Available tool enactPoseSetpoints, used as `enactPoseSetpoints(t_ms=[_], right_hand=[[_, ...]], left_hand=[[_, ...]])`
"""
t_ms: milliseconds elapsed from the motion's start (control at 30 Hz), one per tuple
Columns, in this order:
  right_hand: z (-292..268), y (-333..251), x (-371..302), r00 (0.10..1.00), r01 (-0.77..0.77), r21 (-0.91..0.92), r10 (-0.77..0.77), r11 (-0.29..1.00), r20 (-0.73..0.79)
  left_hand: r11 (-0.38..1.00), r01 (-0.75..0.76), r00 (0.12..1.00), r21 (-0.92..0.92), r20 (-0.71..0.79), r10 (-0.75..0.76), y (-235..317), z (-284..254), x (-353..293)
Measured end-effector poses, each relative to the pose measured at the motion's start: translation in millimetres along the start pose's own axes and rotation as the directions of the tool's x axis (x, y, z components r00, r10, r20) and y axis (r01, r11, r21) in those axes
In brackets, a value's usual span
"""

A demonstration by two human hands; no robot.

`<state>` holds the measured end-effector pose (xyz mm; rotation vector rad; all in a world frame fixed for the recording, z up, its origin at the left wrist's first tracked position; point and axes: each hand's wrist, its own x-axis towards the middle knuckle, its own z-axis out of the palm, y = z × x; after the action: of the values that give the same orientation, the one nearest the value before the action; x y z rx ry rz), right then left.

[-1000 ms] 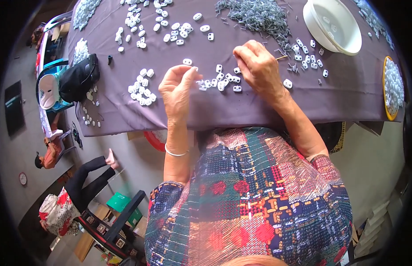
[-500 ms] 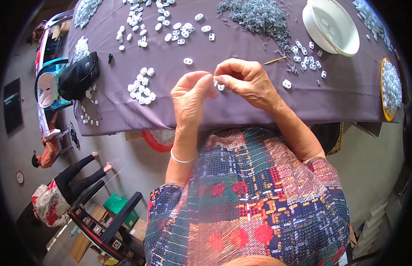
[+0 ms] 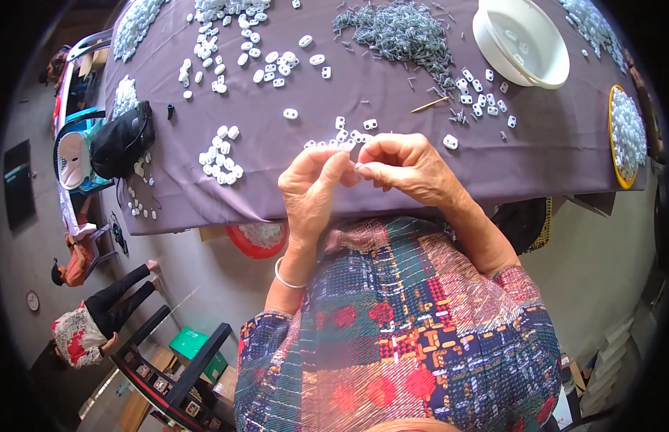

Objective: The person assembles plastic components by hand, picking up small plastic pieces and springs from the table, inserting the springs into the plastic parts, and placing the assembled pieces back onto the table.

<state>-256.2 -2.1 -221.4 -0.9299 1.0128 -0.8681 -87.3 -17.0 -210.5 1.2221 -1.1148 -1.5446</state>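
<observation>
My left hand [image 3: 311, 189] and my right hand [image 3: 414, 171] meet over the near part of the table, thumbs and forefingers pinched together. A small white piece [image 3: 358, 166] shows at my right thumb tip, against the left fingertips. Whatever else the left pinch holds is hidden. Just beyond my knuckles lie several loose white plastic pieces with two holes [image 3: 340, 135]. More of these form a small heap [image 3: 221, 157] to the left. Farther back is a pile of small grey pins [image 3: 399, 36].
A white bowl [image 3: 483, 36] stands back right, near a thin wooden stick [image 3: 429, 105]. A yellow-rimmed basket [image 3: 614, 137] of white pieces sits at the right edge. At left lies a black bag [image 3: 122, 142]. Below the table is a red basin [image 3: 252, 249]; other people are at far left.
Both hands have come lower in the picture, toward my body, still pinched together. The white two-holed pieces beyond my knuckles now show. The whole view has shifted slightly.
</observation>
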Motion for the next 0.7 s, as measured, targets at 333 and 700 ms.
enactPoseSetpoints(t_ms=[333, 700], right_hand=[[-25.1, 0.6, -16.3, 0.988, 0.028, 0.133, -0.008, 0.991, -0.155], [-30.1, -0.4, -16.4, 0.938, 0.13, -0.004, -0.124, 0.991, -0.324]], left_hand=[[0.722, -0.279, 0.94, 0.634, 0.027, 0.34, -12.9, -12.5, 51.6], [0.486, -0.397, 0.916, 0.778, 0.301, 0.267, -21.2, 16.1, 87.8]])
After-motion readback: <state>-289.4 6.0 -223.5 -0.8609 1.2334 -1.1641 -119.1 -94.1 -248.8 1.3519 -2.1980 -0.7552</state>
